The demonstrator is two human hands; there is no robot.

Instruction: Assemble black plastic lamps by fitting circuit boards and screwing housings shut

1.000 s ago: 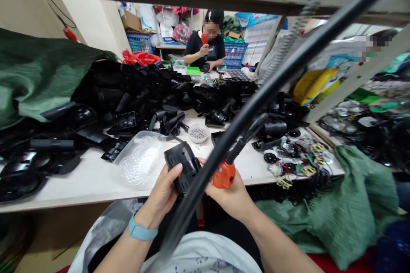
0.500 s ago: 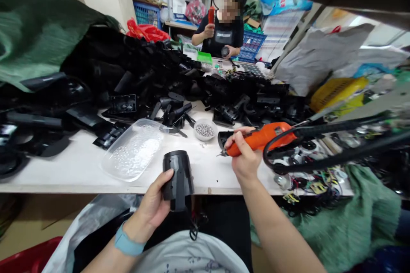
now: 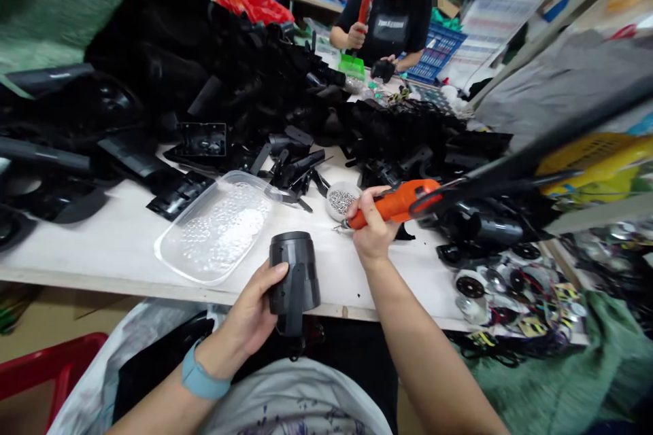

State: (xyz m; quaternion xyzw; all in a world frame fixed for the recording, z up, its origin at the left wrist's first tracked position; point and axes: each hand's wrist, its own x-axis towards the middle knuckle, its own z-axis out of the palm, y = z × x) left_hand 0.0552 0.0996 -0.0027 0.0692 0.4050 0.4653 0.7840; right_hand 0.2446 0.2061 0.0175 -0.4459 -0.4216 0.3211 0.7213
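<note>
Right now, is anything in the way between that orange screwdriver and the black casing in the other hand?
Nothing visible stands between them. The orange electric screwdriver in the right hand points toward the black plastic casing in the left hand across the white table. The bowl of screws sits beyond the tip.

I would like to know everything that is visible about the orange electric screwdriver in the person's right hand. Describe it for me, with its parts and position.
The orange electric screwdriver has a glossy body, plastic by its look, narrowing to a thin metal bit. It lies nearly level, its bit pointing left and slightly down, with the fingers of the right hand wrapped around it. A black cord leaves its rear end toward the upper right. The bit is above the white table, beside a small white bowl of silver screws, and seems to touch neither.
</note>
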